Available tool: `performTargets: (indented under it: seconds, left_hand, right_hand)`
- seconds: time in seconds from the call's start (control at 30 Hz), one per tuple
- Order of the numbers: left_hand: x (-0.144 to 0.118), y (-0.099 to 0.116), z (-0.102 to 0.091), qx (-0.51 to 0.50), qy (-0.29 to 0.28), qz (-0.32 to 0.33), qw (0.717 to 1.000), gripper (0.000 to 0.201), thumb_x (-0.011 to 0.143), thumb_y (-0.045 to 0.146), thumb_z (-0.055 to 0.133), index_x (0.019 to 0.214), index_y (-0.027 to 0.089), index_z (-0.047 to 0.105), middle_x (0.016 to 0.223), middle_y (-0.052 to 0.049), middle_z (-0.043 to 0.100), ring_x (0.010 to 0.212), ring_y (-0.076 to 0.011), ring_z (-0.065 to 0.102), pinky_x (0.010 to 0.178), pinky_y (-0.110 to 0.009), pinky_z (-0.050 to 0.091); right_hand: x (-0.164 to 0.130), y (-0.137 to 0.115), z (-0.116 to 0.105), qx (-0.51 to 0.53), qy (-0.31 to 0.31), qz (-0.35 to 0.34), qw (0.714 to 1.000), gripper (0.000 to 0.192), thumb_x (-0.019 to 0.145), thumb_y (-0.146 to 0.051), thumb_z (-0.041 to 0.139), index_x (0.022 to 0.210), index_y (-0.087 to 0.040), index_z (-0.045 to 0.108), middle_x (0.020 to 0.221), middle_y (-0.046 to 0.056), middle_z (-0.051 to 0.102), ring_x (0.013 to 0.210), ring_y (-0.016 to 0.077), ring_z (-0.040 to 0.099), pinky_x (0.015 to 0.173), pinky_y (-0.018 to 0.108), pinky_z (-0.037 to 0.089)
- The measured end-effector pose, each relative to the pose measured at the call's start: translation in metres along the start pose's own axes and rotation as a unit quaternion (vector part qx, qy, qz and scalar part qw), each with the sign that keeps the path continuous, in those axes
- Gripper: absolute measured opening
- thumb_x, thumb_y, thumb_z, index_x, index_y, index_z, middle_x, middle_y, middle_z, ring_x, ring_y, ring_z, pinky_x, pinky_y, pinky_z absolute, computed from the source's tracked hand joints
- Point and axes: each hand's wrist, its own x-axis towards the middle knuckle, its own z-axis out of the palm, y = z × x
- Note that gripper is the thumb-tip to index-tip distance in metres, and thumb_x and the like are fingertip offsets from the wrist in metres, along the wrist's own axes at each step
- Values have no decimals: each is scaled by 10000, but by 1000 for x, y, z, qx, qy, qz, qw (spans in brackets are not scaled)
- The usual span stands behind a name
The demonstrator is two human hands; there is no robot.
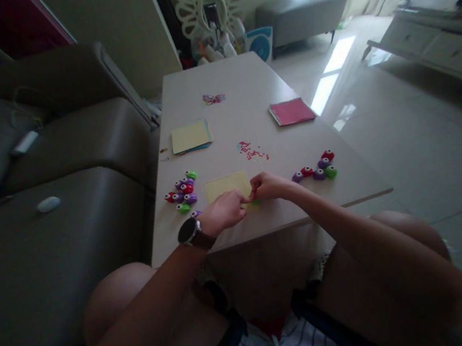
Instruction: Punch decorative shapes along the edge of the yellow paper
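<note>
My left hand, with a watch on its wrist, rests over the lower edge of a pale yellow sheet of paper. Its fingers are curled, and the fingertips meet those of my right hand at the sheet's lower right corner. The right fingers are pinched together. Whatever lies between the fingertips is too small to make out. A bit of green shows just below them. Small red pieces lie scattered beyond the sheet.
Googly-eyed purple, red and green pieces lie in a left group and a right group. Farther back are a yellow paper stack, a pink notebook and a colourful small pile. A sofa flanks the table.
</note>
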Motion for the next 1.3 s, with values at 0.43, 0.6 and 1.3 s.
performTargets:
  seconds: [0.43, 0.6, 1.3]
  left_hand:
    - [4, 3, 0, 4, -13, -33, 999, 491, 756, 99, 575, 1207, 172, 755, 880, -75, 779, 775, -187, 676, 741, -254, 490]
    - [2, 9, 5, 9, 13, -39, 999, 490, 749, 91, 554, 1192, 134, 759, 856, -103, 774, 765, -198, 674, 758, -271, 497]
    - [-10, -15, 23, 69, -35, 90, 993, 373, 819, 129, 643, 1186, 150, 702, 1524, -173, 517, 1456, -354, 425, 1193, -497, 373]
  right_hand:
    - [1, -14, -4, -66, -11, 39, 997, 165, 840, -219, 753, 765, -131, 636, 688, -38, 556, 619, 86, 484, 546, 208, 375]
    - [0, -20, -7, -89, -38, 41, 995, 239, 974, -358, 664, 1049, -131, 668, 1026, 42, 670, 861, 178, 657, 736, 326, 581]
    - [-40, 6, -21, -145, 143, -89, 975, 287, 795, -117, 695, 1071, -181, 746, 1157, 111, 722, 1116, 256, 625, 953, 328, 438]
